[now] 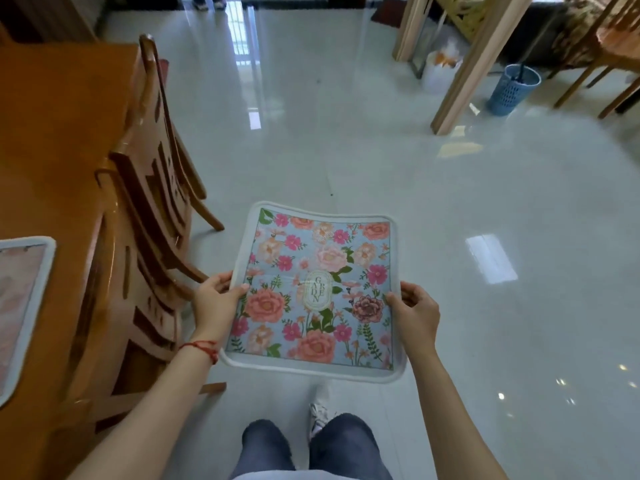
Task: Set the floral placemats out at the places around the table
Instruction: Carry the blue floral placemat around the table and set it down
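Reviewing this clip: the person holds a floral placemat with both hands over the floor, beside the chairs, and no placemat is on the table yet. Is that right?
Not quite. The head view shows one placemat already lying on the table. The rest holds: the left hand and right hand hold the floral placemat over the floor, beside the chairs.

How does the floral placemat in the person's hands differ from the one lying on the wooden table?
The blue-ground floral placemat is held over the floor by the left hand and right hand; the pink-toned placemat lies flat on the orange wooden table. The held one shows whole; the other is cut off by the frame. Both have pale rounded borders.
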Demonstrator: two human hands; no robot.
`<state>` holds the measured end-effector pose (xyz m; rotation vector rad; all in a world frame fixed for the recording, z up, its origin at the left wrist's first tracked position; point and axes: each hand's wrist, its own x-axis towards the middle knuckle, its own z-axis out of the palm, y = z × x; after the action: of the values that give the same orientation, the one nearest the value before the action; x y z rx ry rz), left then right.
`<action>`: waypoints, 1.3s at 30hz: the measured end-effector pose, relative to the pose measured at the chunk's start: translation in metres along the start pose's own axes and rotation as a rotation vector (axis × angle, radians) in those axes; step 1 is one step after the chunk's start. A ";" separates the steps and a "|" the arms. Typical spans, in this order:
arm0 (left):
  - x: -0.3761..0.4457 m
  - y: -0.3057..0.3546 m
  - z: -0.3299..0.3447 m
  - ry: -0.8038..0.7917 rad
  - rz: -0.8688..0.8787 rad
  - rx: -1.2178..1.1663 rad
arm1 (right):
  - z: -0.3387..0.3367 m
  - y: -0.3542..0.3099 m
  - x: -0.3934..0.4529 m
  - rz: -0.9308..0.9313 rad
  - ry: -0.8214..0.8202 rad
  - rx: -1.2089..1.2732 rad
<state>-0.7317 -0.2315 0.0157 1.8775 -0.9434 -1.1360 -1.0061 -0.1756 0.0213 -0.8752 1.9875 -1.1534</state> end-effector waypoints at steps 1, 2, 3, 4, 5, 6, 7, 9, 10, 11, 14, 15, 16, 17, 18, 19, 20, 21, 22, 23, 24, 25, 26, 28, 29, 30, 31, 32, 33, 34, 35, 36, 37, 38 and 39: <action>0.007 0.006 0.006 0.010 0.003 -0.011 | 0.002 -0.005 0.015 -0.004 -0.015 -0.002; 0.013 0.012 0.011 0.019 0.004 -0.015 | 0.004 -0.010 0.029 -0.010 -0.030 -0.007; 0.019 0.018 0.016 0.027 0.001 -0.014 | 0.007 -0.014 0.042 -0.013 -0.042 -0.015; 0.026 0.022 0.020 0.037 -0.004 -0.015 | 0.010 -0.018 0.053 -0.014 -0.055 -0.023; 0.033 0.026 0.024 0.049 -0.006 -0.020 | 0.014 -0.022 0.064 -0.017 -0.069 -0.028; 0.040 0.030 0.027 0.060 -0.007 -0.023 | 0.018 -0.025 0.075 -0.017 -0.081 -0.031; 0.048 0.032 0.029 0.070 -0.011 -0.023 | 0.023 -0.028 0.086 -0.016 -0.092 -0.034; 0.065 0.037 0.033 0.080 -0.026 -0.022 | 0.036 -0.034 0.108 -0.020 -0.114 -0.044; 0.075 0.040 0.035 0.085 -0.035 -0.024 | 0.042 -0.038 0.118 -0.021 -0.123 -0.049; 0.086 0.044 0.037 0.092 -0.044 -0.027 | 0.049 -0.042 0.129 -0.023 -0.130 -0.051; 0.120 0.058 0.043 0.105 -0.065 -0.040 | 0.073 -0.055 0.164 -0.025 -0.146 -0.052; 0.133 0.063 0.046 0.111 -0.071 -0.053 | 0.082 -0.060 0.176 -0.026 -0.150 -0.053; 0.146 0.070 0.048 0.120 -0.076 -0.068 | 0.092 -0.065 0.189 -0.028 -0.157 -0.055; 0.160 0.077 0.049 0.130 -0.079 -0.076 | 0.101 -0.072 0.203 -0.029 -0.164 -0.057; 0.173 0.084 0.051 0.138 -0.083 -0.076 | 0.111 -0.078 0.215 -0.027 -0.169 -0.059; 0.185 0.091 0.053 0.145 -0.089 -0.074 | 0.119 -0.085 0.226 -0.023 -0.175 -0.060; 0.197 0.099 0.055 0.152 -0.092 -0.075 | 0.127 -0.093 0.237 -0.021 -0.183 -0.056; 0.209 0.107 0.056 0.158 -0.094 -0.078 | 0.135 -0.100 0.248 -0.024 -0.188 -0.052; 0.220 0.115 0.057 0.164 -0.091 -0.081 | 0.142 -0.107 0.258 -0.026 -0.192 -0.049; 0.231 0.123 0.058 0.166 -0.090 -0.083 | 0.149 -0.113 0.268 -0.028 -0.194 -0.046; 0.241 0.129 0.060 0.169 -0.093 -0.085 | 0.155 -0.120 0.278 -0.029 -0.195 -0.045; 0.251 0.136 0.061 0.173 -0.100 -0.088 | 0.161 -0.127 0.287 -0.032 -0.199 -0.046; 0.260 0.142 0.063 0.178 -0.108 -0.097 | 0.166 -0.133 0.296 -0.035 -0.203 -0.048; 0.278 0.153 0.067 0.189 -0.129 -0.123 | 0.176 -0.144 0.314 -0.036 -0.208 -0.049; 0.285 0.158 0.069 0.193 -0.136 -0.133 | 0.181 -0.150 0.324 -0.039 -0.212 -0.048; 0.293 0.164 0.071 0.196 -0.139 -0.135 | 0.186 -0.156 0.334 -0.043 -0.219 -0.046; 0.301 0.169 0.074 0.201 -0.141 -0.135 | 0.191 -0.162 0.345 -0.047 -0.228 -0.046; 0.309 0.175 0.076 0.210 -0.142 -0.137 | 0.197 -0.167 0.357 -0.053 -0.236 -0.050; 0.318 0.181 0.079 0.226 -0.143 -0.146 | 0.203 -0.173 0.369 -0.062 -0.244 -0.062; 0.327 0.186 0.081 0.243 -0.143 -0.157 | 0.209 -0.179 0.381 -0.072 -0.253 -0.075; 0.337 0.192 0.084 0.261 -0.146 -0.165 | 0.216 -0.184 0.393 -0.081 -0.264 -0.084; 0.346 0.197 0.087 0.279 -0.147 -0.169 | 0.223 -0.189 0.407 -0.090 -0.279 -0.086; 0.356 0.202 0.090 0.300 -0.146 -0.173 | 0.230 -0.194 0.420 -0.100 -0.295 -0.087; 0.364 0.206 0.093 0.320 -0.145 -0.179 | 0.236 -0.201 0.433 -0.112 -0.315 -0.090; 0.373 0.210 0.095 0.341 -0.149 -0.184 | 0.243 -0.208 0.446 -0.126 -0.339 -0.096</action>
<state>-0.7370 -0.6702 0.0245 1.9320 -0.4998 -0.9115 -1.0112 -0.7245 0.0186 -1.1755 1.7395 -0.9111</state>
